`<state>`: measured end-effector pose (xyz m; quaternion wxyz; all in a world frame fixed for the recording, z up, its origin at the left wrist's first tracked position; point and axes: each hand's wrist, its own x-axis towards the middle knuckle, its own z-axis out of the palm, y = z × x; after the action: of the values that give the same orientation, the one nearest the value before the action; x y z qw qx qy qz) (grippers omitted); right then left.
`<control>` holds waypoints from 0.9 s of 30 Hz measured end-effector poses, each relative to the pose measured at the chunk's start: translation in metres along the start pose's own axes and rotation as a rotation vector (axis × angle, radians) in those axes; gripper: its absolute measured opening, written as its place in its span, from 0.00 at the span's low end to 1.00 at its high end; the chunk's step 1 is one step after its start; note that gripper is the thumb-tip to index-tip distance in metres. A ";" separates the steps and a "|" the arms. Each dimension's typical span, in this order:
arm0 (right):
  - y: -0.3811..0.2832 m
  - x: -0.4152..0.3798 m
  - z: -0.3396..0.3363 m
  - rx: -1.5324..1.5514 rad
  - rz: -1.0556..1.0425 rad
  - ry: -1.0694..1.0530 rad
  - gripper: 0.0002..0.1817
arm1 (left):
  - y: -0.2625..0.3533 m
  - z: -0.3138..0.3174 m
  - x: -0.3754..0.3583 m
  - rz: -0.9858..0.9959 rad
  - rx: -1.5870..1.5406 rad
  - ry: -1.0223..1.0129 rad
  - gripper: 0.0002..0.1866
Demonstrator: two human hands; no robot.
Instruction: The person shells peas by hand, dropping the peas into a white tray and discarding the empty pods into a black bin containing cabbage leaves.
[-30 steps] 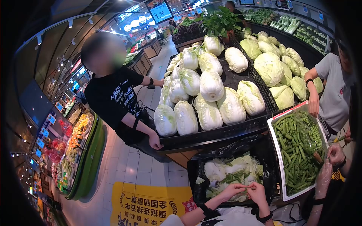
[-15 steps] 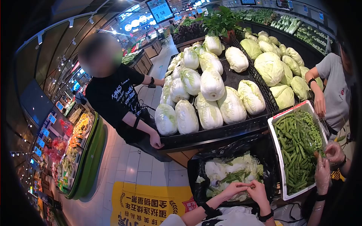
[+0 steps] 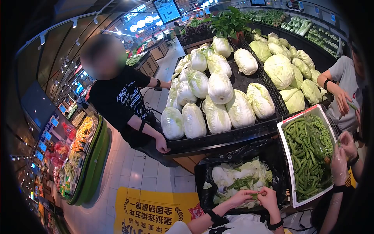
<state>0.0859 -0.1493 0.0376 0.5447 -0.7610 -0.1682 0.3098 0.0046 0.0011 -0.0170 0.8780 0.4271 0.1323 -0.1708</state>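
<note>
Above a black-lined bin (image 3: pixel 205 202), my left hand (image 3: pixel 240 197) and my right hand (image 3: pixel 269 198) come close together. A small green pea pod (image 3: pixel 255 194) is pinched between the fingertips of both hands. Below them in the bin lie pale cabbage leaves (image 3: pixel 226 174) and some green pods. Both wrists wear black bands. To the right stands a white foam box (image 3: pixel 281 142) of green pea pods (image 3: pixel 306 156), with shelled peas (image 3: pixel 321 132) in its upper right part.
Napa cabbages (image 3: pixel 220 87) are stacked on a black display stand ahead, round cabbages (image 3: pixel 278 71) at its right. A person in black (image 3: pixel 117 93) stands at left. Two gloved hands (image 3: pixel 343 156) and another person's hand (image 3: pixel 343 102) work at the foam box.
My hands have parted slightly, and the pod between them shows more. At right, the co-workers' hands have lifted away from the foam box.
</note>
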 end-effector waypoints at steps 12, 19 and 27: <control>0.000 -0.002 0.006 0.065 0.047 0.029 0.03 | -0.014 -0.010 0.005 -0.037 0.070 0.084 0.16; -0.003 -0.003 0.004 0.041 0.015 0.034 0.03 | -0.014 -0.009 0.005 0.022 -0.119 0.094 0.16; 0.000 -0.003 0.008 -0.026 0.019 -0.009 0.04 | -0.012 -0.003 0.004 -0.050 -0.030 0.108 0.14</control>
<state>0.0783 -0.1459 0.0365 0.5310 -0.7681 -0.1672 0.3164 0.0031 -0.0039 -0.0289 0.8714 0.4190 0.1926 -0.1674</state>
